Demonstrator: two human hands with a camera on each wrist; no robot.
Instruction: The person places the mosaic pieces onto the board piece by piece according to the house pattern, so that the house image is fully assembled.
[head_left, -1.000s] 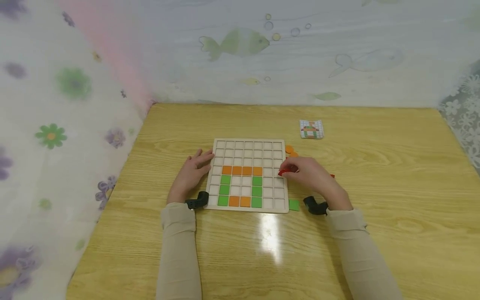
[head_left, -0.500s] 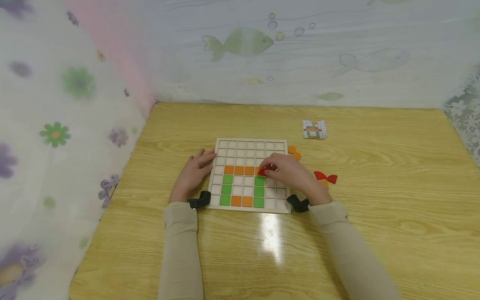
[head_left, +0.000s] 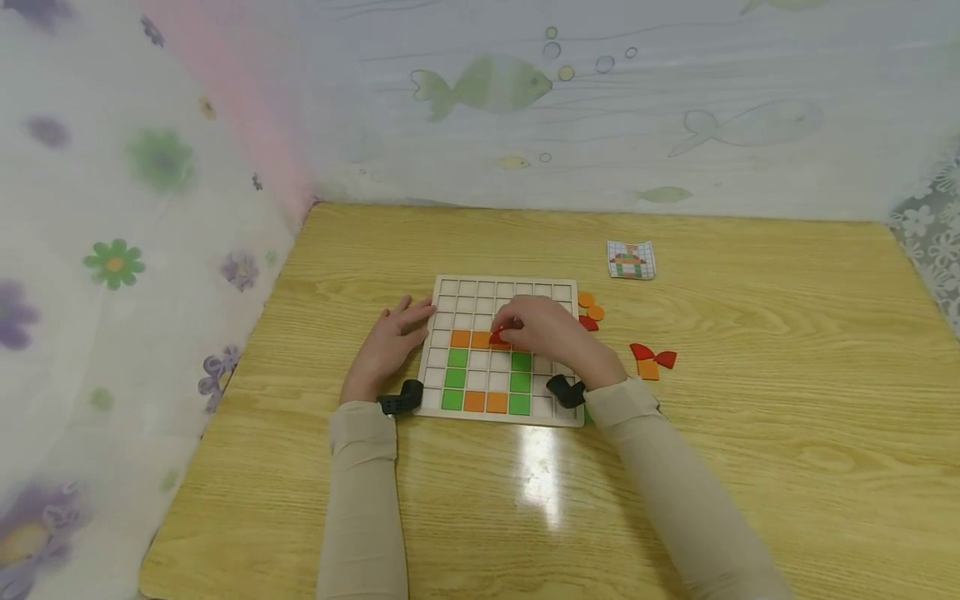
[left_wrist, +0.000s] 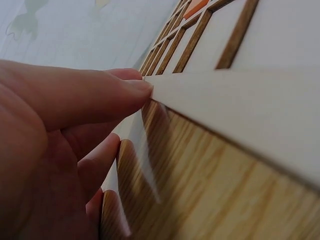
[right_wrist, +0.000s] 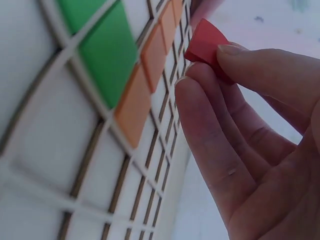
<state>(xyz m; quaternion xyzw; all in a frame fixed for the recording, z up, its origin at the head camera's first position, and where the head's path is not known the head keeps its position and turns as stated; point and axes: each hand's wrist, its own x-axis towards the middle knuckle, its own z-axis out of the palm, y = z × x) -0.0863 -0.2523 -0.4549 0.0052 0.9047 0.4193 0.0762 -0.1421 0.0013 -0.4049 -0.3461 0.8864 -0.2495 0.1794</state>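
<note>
A pale wooden grid board lies flat on the table. Green and orange square tiles fill some cells, including a green tile and an orange tile. My right hand is above the board's middle, pinching a red quarter-circle tile between thumb and fingers. In the right wrist view that tile is held clear of the grid. At the board's left edge my left hand rests with extended fingers; a fingertip touches the frame.
Right of the board lie orange round tiles, a loose red tile, two more red tiles and an orange square. A green tile shows partly beneath the right arm. A pattern card lies farther back.
From the board's right edge, my right hand has moved left over the orange row with the red tile. The red tiles on the right came into view. My left hand stays at the frame.
</note>
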